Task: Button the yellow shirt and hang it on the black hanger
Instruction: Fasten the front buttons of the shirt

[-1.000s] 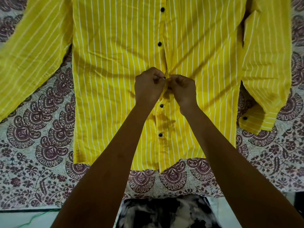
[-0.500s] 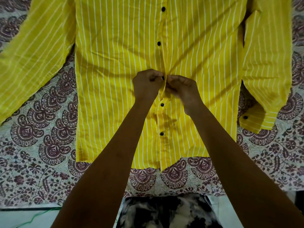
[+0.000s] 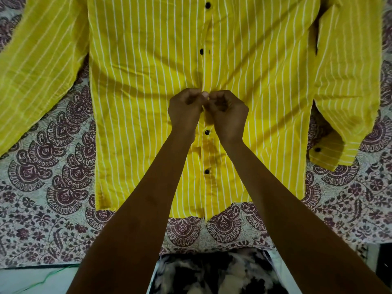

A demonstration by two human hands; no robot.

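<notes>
No brand, label or writing can be read anywhere in the view. The yellow shirt [image 3: 148, 81], striped with thin white lines, lies flat and front-up on a bedsheet [image 3: 42, 166] printed with dark maroon paisley and floral motifs on a pale ground; its hem points toward the person and its collar end runs out past the top edge. The left hand [image 3: 185, 111] and the right hand [image 3: 228, 114] meet at the shirt's front placket, about midway up the visible body, with fingers curled and fingertips pinching the placket fabric between them; the button they work on is hidden behind the fingers. Two black buttons [image 3: 207, 132] below the hands, nearer the hem, sit fastened through the placket, while above the hands the two upper buttons [image 3: 201, 51] show beside a placket edge that gapes slightly. The left sleeve [image 3: 38, 71] of the shirt spreads out flat toward the left edge, and the other sleeve [image 3: 347, 81] is folded down along the right side, its cuff showing one black cuff button [image 3: 317, 149]. At the bottom, a black-and-white patterned garment [image 3: 212, 274] on the person's lap is in view, with a pale floor [image 3: 31, 281] at the lower left. The lighting is dim.
</notes>
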